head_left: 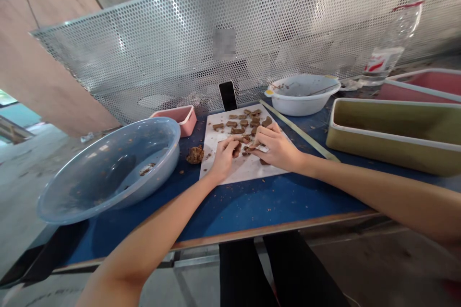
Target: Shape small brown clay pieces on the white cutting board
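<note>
Over a white board (242,172), both of my hands work close together. My left hand (224,154) has its fingers curled round a brown clay-like piece (236,150). My right hand (274,147) is pinched at small brown bits just to the right of it; its fingertips partly hide what they hold. Several shaped brown pieces (237,130) lie in loose rows on the far part of the board. One curved piece (267,121) rests beyond my right knuckles. Left of the board, a rough brown lump (195,154) sits on the blue tabletop (230,206).
A big blue basin (108,172) stands at left, near a small pink box (187,122). Behind the board a phone (228,96) leans upright. At right are a pale stick (298,130), a white basin (302,98), an olive planter (392,136) and a plastic bottle (387,53).
</note>
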The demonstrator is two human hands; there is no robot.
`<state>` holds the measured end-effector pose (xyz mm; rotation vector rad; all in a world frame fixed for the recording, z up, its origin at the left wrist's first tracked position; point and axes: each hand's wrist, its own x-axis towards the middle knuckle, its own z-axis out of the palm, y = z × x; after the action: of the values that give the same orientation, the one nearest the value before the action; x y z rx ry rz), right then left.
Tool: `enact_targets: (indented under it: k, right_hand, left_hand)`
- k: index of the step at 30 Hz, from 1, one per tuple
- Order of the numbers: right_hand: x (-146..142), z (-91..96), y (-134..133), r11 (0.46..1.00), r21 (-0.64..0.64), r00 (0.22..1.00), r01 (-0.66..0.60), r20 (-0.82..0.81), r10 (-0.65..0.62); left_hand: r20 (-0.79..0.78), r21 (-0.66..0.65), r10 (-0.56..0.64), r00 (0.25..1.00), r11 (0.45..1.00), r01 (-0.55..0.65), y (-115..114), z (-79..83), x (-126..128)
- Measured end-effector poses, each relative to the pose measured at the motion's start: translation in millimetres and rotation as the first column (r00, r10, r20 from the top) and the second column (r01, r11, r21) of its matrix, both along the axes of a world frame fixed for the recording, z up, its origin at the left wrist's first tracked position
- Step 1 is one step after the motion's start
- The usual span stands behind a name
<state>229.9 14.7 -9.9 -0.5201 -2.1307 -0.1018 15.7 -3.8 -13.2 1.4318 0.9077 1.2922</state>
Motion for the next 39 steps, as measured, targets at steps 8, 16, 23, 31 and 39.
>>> enact_targets:
  k: [8, 16, 23, 31, 39]
  right_hand:
    - [-1.2, -3.0, 2.3, 1.000, 0.001, 0.999, -0.022, 0.048, 0.022]
    - [0.1, -0.2, 1.3, 0.998, 0.037, 0.999, 0.043, -0.014, -0.042]
    - [1.0, -0.8, 2.0, 0.997, -0.014, 0.996, 0.072, -0.055, -0.072]
    - [2.5, 0.4, 4.1, 0.998, 0.018, 0.997, 0.068, -0.043, -0.067]
    - [4.8, 1.4, 5.7, 0.998, 0.019, 0.998, 0.063, 0.018, -0.063]
  left_hand:
    - [0.028, -0.006, -0.003, 1.000, 1.000, 0.003, 2.2, -3.1, -0.5]
    - [-0.009, 0.059, -0.102, 0.995, 0.993, 0.102, -4.6, 1.7, 3.6]
    - [-0.039, 0.065, -0.122, 0.992, 0.990, 0.124, -4.0, 1.1, 0.7]
    - [-0.062, 0.043, -0.075, 0.995, 0.996, 0.077, 0.2, -1.5, -0.4]
    - [-0.055, 0.026, -0.023, 0.998, 0.999, 0.024, 2.4, -4.3, -0.1]
